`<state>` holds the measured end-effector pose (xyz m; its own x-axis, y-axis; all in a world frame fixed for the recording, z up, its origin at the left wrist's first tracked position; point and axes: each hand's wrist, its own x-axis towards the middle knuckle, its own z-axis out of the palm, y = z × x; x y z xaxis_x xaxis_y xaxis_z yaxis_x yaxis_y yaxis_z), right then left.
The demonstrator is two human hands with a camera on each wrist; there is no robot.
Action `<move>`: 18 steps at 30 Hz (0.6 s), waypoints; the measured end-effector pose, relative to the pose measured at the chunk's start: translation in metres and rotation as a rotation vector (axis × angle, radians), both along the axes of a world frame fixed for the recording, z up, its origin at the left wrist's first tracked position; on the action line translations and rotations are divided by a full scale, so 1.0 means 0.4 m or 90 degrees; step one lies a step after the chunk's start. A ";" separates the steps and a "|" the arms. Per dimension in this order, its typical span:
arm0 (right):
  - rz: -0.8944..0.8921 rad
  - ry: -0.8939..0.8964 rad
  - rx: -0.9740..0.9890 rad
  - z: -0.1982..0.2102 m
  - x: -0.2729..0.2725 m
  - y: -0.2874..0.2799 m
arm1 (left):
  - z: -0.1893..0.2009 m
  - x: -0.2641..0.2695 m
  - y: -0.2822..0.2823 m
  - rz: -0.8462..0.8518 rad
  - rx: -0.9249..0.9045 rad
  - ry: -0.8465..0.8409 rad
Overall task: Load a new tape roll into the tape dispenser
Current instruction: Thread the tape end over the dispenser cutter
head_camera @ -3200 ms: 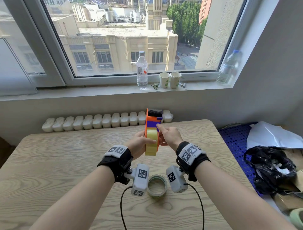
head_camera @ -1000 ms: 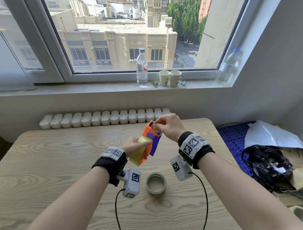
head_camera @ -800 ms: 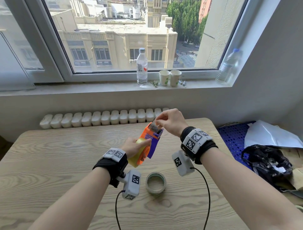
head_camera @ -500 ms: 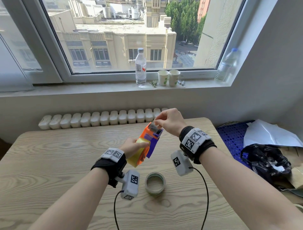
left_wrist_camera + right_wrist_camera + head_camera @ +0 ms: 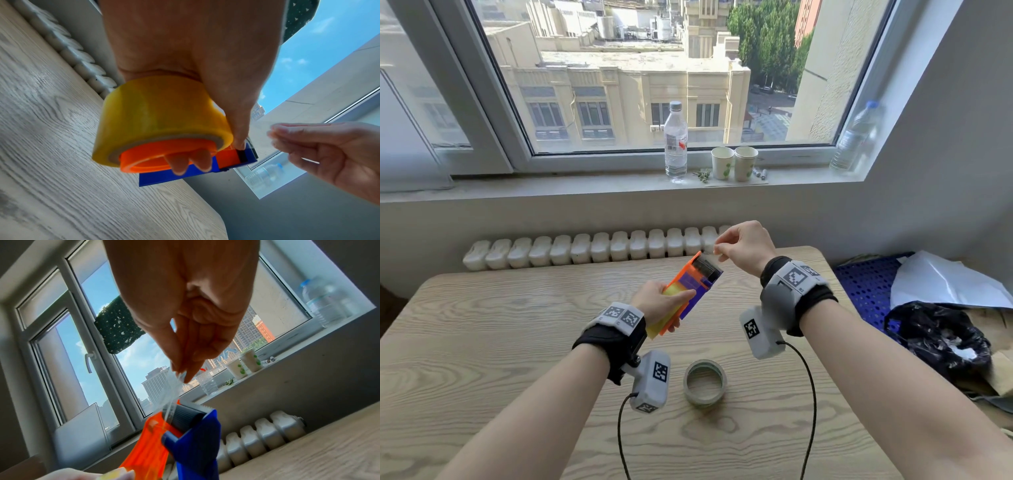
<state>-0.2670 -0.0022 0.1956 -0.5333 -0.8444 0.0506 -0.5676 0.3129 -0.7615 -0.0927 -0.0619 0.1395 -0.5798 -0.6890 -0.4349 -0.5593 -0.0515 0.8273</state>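
An orange and blue tape dispenser (image 5: 693,284) hangs tilted above the wooden table (image 5: 482,342), its grey roller end pointing up and away. A yellow tape roll (image 5: 156,116) sits on its orange hub (image 5: 164,154). My left hand (image 5: 659,303) grips the roll and the dispenser body, with two fingers curled into the hub. My right hand (image 5: 717,247) pinches the clear free end of the tape (image 5: 170,391) just above the roller (image 5: 188,417). The strip runs from the roller up to my fingertips.
A nearly bare tape core (image 5: 704,382) lies flat on the table below my wrists. A white radiator (image 5: 592,248) lines the table's far edge. Bottles (image 5: 675,142) and paper cups (image 5: 734,162) stand on the sill. A black bag (image 5: 941,339) and blue crate (image 5: 866,284) sit at the right.
Since 3.2 s ago the dispenser has tipped from upright to slanted. My right hand went from the roll's side to the roller end and now lifts the tape end slightly higher.
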 end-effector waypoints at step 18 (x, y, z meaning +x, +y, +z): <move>0.013 -0.123 0.055 -0.085 -0.025 -0.013 | -0.023 0.018 0.001 -0.059 0.009 0.025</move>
